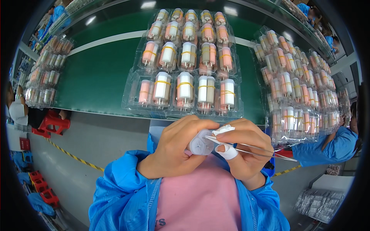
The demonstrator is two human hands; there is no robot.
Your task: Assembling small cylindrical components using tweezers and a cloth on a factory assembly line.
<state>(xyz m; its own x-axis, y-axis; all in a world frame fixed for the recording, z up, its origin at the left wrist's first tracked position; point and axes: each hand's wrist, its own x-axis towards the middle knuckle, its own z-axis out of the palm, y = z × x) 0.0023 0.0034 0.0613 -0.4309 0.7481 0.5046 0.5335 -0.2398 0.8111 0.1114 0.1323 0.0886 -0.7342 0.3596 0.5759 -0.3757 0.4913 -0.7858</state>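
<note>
In front of my chest, my left hand (173, 144) is closed around a small translucent whitish cup-like part (201, 145), its open end turned to the right. Thin ridges show inside the part. My right hand (250, 150) grips a pair of metal tweezers (284, 157), with the tips at the mouth of the part. Whether the tips touch anything inside is too small to tell. White tape (228, 152) wraps the right thumb, and more white wrapping covers a fingertip of the same hand.
Just beyond my hands, a stack of clear plastic trays (131, 92) holds white, pink and grey cylinders with yellow bands on a green table (96, 81). Similar trays (295, 136) stand at right and far left. Co-workers in blue sit nearby; a red stool (56, 122) is at left.
</note>
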